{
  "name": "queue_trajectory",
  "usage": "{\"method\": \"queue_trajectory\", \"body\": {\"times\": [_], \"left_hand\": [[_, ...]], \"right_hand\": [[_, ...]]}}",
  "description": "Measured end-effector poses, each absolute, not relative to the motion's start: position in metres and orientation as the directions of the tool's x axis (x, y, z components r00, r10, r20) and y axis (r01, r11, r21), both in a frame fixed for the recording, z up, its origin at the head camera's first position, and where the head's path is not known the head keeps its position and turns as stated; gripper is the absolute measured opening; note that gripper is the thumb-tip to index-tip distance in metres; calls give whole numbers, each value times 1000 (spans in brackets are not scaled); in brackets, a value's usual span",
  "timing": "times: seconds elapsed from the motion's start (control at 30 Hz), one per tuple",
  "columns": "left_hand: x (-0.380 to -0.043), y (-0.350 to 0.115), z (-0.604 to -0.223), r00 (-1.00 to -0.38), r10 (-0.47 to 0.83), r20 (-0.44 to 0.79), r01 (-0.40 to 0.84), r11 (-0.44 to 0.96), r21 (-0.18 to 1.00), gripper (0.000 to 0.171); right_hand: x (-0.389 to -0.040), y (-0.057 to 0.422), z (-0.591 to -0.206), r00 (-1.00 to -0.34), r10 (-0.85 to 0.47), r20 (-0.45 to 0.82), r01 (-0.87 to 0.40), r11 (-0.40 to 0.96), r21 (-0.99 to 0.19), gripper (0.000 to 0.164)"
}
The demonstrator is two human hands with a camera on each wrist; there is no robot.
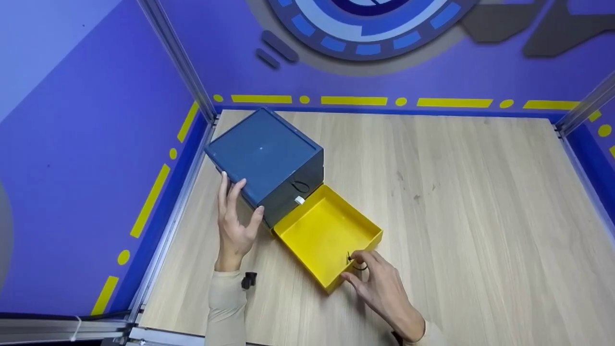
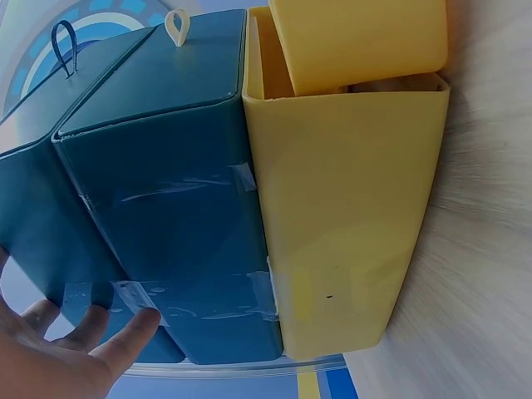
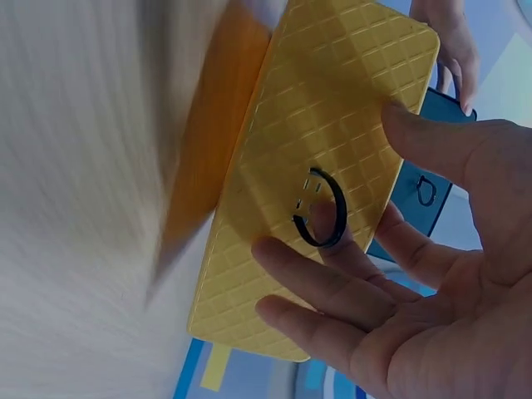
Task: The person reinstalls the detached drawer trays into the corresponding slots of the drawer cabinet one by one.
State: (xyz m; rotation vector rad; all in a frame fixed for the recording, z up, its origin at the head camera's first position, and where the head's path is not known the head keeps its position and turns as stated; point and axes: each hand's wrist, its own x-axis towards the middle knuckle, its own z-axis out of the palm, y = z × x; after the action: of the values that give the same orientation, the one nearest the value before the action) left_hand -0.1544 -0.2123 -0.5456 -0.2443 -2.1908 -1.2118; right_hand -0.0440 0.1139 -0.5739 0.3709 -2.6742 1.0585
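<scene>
A dark blue drawer cabinet [image 1: 266, 154] stands at the left of the table, its yellow drawer [image 1: 326, 235] pulled far out toward the front. My left hand [image 1: 235, 230] rests its spread fingertips on the cabinet's left side and top edge; in the left wrist view the fingers [image 2: 125, 341] touch the blue side low down. My right hand [image 1: 384, 288] is at the drawer's front, one finger over the rim and the thumb on the outer face. In the right wrist view a black loop handle [image 3: 337, 208] hangs on the quilted front, with a fingertip behind it.
The left wrist view shows two blue drawers with loops, a dark one [image 2: 65, 46] and a pale one [image 2: 177, 27]. A white tag [image 1: 300, 200] sits above the yellow drawer. Blue-purple walls [image 1: 144, 120] border the wooden table [image 1: 461, 216].
</scene>
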Motion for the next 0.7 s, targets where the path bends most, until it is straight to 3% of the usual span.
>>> {"method": "queue_trajectory", "body": {"times": [0.7], "left_hand": [[-154, -213, -547, -788, -119, 604, 448, 563, 695, 65]], "right_hand": [[-75, 103, -589, -910, -207, 358, -401, 658, -638, 39]]}}
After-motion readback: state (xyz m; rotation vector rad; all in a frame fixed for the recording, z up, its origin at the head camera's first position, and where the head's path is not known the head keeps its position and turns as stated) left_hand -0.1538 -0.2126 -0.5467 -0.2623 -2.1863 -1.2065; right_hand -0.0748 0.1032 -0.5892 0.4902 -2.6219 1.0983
